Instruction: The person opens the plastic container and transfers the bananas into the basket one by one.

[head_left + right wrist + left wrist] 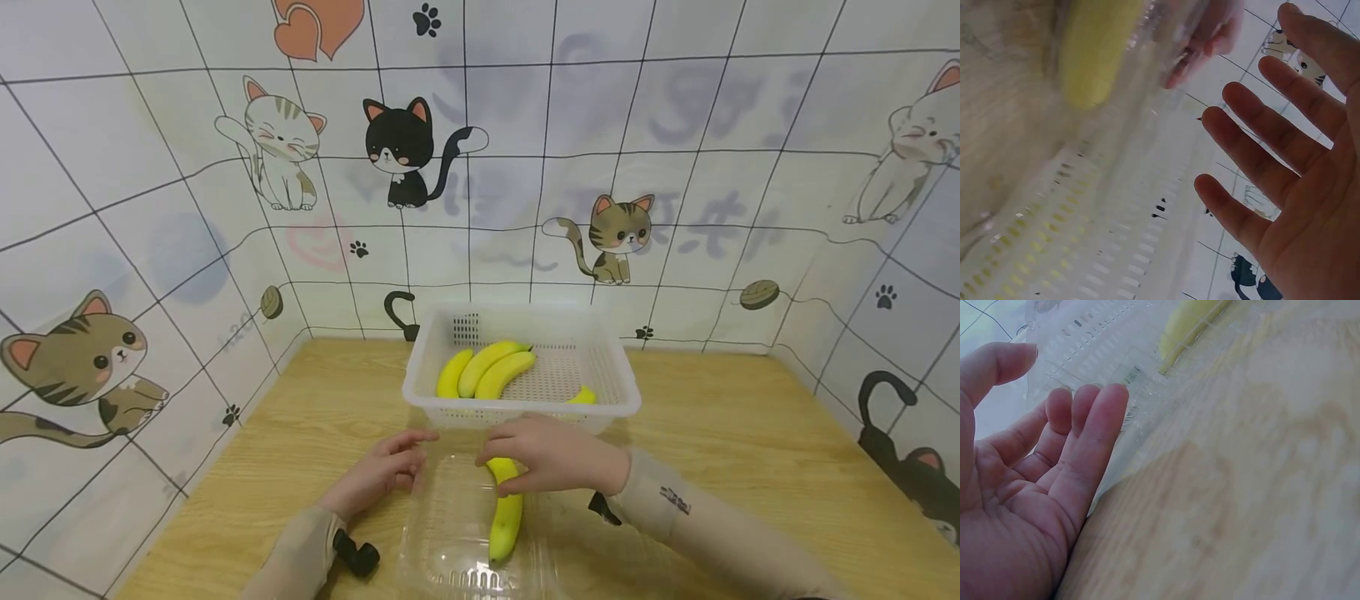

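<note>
A yellow banana (507,529) lies lengthwise in a clear plastic container (446,533) on the table. Over the banana's far end hovers my right hand (558,457); the right wrist view shows its fingers (1250,153) spread and loosely extended, holding nothing. My left hand (382,475) is beside the container's left edge, palm inward. In the left wrist view its fingers (1094,434) are slightly bent with nothing between them; whether they touch the clear plastic, I cannot tell. Behind both hands, a white perforated basket (517,408) contains several bananas (491,367).
The basket stands near the back wall (510,183), which is covered with cat-patterned sheeting. Three bananas sit at the basket's left, and the tip of another banana (583,395) shows at its right. Wood-grain table surface (720,433) extends on both sides.
</note>
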{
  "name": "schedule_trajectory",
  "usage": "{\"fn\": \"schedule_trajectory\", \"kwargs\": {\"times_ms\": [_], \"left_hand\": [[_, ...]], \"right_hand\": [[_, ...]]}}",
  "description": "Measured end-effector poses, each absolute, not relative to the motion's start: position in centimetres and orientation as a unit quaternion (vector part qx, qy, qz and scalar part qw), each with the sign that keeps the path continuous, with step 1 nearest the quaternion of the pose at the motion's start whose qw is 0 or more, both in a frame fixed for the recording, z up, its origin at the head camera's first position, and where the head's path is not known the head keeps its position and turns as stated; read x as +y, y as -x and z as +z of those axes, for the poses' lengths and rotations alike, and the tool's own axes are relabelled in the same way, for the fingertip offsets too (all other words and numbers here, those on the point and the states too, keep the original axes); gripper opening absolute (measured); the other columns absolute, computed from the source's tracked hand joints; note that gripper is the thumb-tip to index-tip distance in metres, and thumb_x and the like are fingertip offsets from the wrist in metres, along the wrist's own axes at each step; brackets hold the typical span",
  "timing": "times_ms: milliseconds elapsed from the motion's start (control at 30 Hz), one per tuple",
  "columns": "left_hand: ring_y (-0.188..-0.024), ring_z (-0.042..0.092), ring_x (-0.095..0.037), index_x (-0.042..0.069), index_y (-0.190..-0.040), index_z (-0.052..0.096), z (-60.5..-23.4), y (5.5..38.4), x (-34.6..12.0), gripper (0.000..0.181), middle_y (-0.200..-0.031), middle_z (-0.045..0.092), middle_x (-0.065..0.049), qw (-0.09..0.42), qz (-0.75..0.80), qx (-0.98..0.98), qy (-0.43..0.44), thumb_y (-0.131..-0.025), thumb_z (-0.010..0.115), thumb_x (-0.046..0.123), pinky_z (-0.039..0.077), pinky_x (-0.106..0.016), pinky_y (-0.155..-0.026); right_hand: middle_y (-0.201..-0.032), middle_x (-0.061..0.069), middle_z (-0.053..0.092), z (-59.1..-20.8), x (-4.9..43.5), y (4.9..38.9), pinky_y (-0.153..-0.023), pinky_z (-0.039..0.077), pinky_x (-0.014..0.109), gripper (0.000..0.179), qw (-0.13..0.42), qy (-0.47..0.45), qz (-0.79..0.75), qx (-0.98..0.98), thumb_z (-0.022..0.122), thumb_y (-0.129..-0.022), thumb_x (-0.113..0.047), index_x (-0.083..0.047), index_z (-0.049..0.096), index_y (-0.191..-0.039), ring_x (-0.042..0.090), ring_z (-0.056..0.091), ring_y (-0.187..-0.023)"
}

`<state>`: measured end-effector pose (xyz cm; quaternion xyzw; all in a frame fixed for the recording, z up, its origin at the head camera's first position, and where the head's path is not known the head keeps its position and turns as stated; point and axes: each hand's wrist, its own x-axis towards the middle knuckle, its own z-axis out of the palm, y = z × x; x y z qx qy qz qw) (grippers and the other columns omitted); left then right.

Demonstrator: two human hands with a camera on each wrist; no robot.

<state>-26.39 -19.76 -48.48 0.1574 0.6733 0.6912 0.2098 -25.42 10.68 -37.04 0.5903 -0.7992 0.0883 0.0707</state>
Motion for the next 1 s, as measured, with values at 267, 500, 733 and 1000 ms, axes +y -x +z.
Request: {"fn": "schedule_trajectory", "kwargs": {"times_ms": [267, 500, 733, 1000], "left_hand": [[-0.076, 0.056, -0.017, -0.002, -0.141, 0.041, -48.4, 26.3, -19.8, 0.046, -0.096, 0.052, -0.012, 0.206, 0.688, 0.677, -0.161, -0.099, 0.053, 0.015, 0.051, -0.03, -0.067], [-0.076, 0.056, -0.018, -0.001, -0.141, 0.041, -48.3, 26.2, -19.7, 0.046, -0.098, 0.052, -0.012, 0.208, 0.687, 0.679, -0.154, -0.099, 0.052, 0.015, 0.051, -0.03, -0.067], [-0.076, 0.056, -0.017, -0.001, -0.14, 0.042, -48.2, 26.3, -19.6, 0.046, -0.097, 0.053, -0.011, 0.21, 0.69, 0.676, -0.151, -0.099, 0.053, 0.016, 0.052, -0.029, -0.066], [-0.077, 0.056, -0.016, 0.0, -0.14, 0.043, -48.3, 26.4, -19.7, 0.043, -0.097, 0.054, -0.01, 0.215, 0.689, 0.676, -0.146, -0.1, 0.051, 0.014, 0.052, -0.029, -0.066]], "right_hand": [[-0.113, -0.01, 0.06, -40.2, 10.8, 25.9, -0.088, 0.044, 0.023, 0.047, 0.011, -0.594, 0.069, -0.802, 0.079, -0.075, -0.042, -0.025, 0.066, -0.117, 0.005, 0.055, -0.103], [-0.113, -0.01, 0.061, -41.3, 10.7, 26.6, -0.091, 0.043, 0.023, 0.05, -0.007, -0.603, 0.066, -0.795, 0.081, -0.073, -0.044, -0.025, 0.067, -0.117, 0.006, 0.054, -0.107], [-0.109, -0.013, 0.061, -41.2, 10.1, 26.9, -0.088, 0.043, 0.019, 0.051, -0.04, -0.607, 0.058, -0.791, 0.083, -0.069, -0.042, -0.024, 0.068, -0.114, 0.002, 0.054, -0.102], [-0.107, -0.011, 0.061, -41.5, 9.5, 26.6, -0.087, 0.041, 0.015, 0.046, -0.058, -0.603, 0.067, -0.793, 0.081, -0.073, -0.04, -0.021, 0.068, -0.112, 0.001, 0.054, -0.1]]}}
